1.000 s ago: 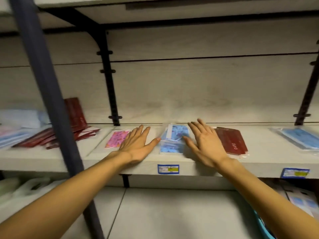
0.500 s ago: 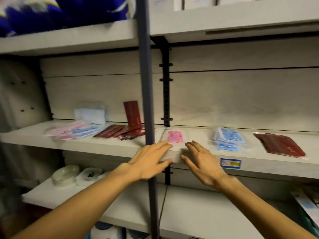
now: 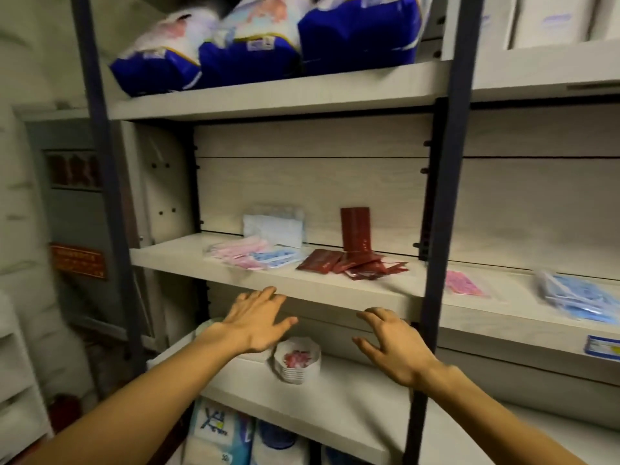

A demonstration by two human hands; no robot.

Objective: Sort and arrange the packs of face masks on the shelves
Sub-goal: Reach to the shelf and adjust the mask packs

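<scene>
Shelving unit: pale wood-grain boards on dark metal uprights (image 3: 448, 196), seen from the front and slightly below.

Top shelf (image 3: 268, 95): 3 bulky blue-and-white soft packs (image 3: 268, 38) in a row, blurred.

Middle shelf (image 3: 302, 286), left bay: holds the face-mask packs, all beyond and above both hands.
- White pack (image 3: 273, 226), leaning upright against the back panel.
- Dark red packs (image 3: 355, 263), a loose overlapping heap lying flat, with 1 dark red pack (image 3: 355, 229) standing upright against the back panel behind them.
- Pink packs (image 3: 238, 255), fanned flat at the left of the group, partly overlapping a blue patterned pack (image 3: 276, 258).

Middle shelf, right bay, past the upright:
- Blue packs (image 3: 577, 297), a blurred pile near the right edge of the view.
- Single pink pack (image 3: 464, 283), flat, just beside the upright.
- Blue price label (image 3: 602, 345) on the shelf's front edge.

Lower shelf (image 3: 335, 407): a stack of white paper bowls (image 3: 297, 360) with a red print inside.

Left hand (image 3: 258, 320): empty, palm down, fingers spread, raised in front of the middle shelf's front edge, below the pink packs.

Right hand (image 3: 392, 344): empty, fingers apart and slightly curled, below the shelf's front edge, under the dark red packs. Neither hand touches any pack.
</scene>
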